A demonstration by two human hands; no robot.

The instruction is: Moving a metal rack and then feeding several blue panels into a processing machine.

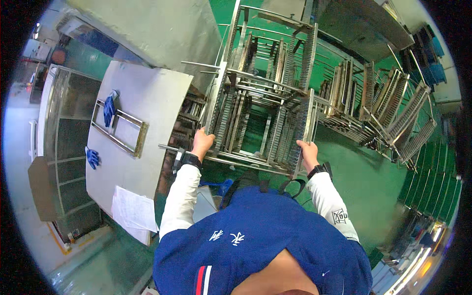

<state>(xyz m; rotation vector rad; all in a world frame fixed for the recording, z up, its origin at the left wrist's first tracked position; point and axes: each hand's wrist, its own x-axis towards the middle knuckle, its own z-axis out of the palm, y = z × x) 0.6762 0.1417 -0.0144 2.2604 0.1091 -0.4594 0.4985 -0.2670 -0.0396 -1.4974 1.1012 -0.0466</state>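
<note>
A metal rack (246,162) with slotted, comb-like side rails stands in front of me, and smaller slotted metal frames show inside it. At its near left corner, my left hand (202,143) is closed round the left side rail. My right hand (308,153) grips the rack's right side rail near the front end, thumb on the inner side. Both arms reach forward from white sleeves, with a dark band at each wrist. The undersides of both grips are hidden.
On the left, a pale table (162,93) bears a rectangular metal frame (130,119), blue gloves (109,109) and paper sheets (133,209). More slotted racks (383,105) crowd the right side above the green floor (344,167). Metal rods (196,64) jut out at the rack's left.
</note>
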